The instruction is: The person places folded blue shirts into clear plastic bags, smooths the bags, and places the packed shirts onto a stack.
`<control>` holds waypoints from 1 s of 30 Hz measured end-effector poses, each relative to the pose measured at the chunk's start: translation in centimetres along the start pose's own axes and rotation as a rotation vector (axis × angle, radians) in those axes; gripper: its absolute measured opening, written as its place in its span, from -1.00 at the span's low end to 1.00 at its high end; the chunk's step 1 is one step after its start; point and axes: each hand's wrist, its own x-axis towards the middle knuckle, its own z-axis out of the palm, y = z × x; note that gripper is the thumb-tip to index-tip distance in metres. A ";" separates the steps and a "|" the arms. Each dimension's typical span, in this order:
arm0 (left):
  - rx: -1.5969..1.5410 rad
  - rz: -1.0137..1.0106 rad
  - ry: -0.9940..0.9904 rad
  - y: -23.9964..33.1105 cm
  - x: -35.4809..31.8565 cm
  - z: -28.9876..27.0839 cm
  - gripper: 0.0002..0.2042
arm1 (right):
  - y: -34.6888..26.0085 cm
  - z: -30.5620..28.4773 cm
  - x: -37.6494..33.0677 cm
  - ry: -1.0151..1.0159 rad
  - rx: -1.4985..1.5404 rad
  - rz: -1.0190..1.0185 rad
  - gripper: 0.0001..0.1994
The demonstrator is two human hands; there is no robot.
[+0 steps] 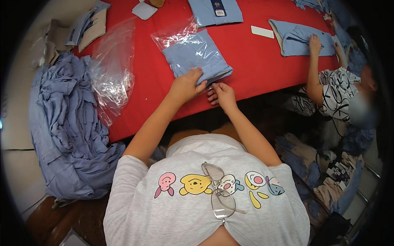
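So the folded light-blue shirt [200, 57] is sitting inside a clear plastic bag [184, 39] on the red tabletop [254, 69], close to the near edge and roughly mid-way along it. The left hand [186, 85] is lying flat on the near end of the package, fingers spread and pressing rather than pinching. The right hand [221, 93] is just beside it at the near corner, fingertips pinched together on the bag's edge, from what I can make out. Its long axis runs from the near edge toward the far edge, tilted a bit left, with the loose open end of the bag pointing away. I'd guess it's light, soft and floppy, and that film looks slippery, so hold it flat with a palm or grab the shirt through the plastic at the folded edge. A pile of loose blue fabric [67, 131] hangs off the left edge, with an empty clear bag [111, 69] next to it.
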 end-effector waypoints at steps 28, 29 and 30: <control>-0.294 -0.174 0.409 2.5 -4.3 -3.2 -0.87 | -0.9 7.9 7.4 0.056 -1.080 -1.084 -0.66; -0.390 -0.305 0.485 1.1 -4.6 -2.7 -0.88 | -1.4 8.5 7.5 0.077 -1.063 -1.107 -0.68; -0.487 -0.434 0.559 -0.3 -4.8 -2.2 -0.87 | -1.8 9.0 7.4 0.101 -1.045 -1.128 -0.69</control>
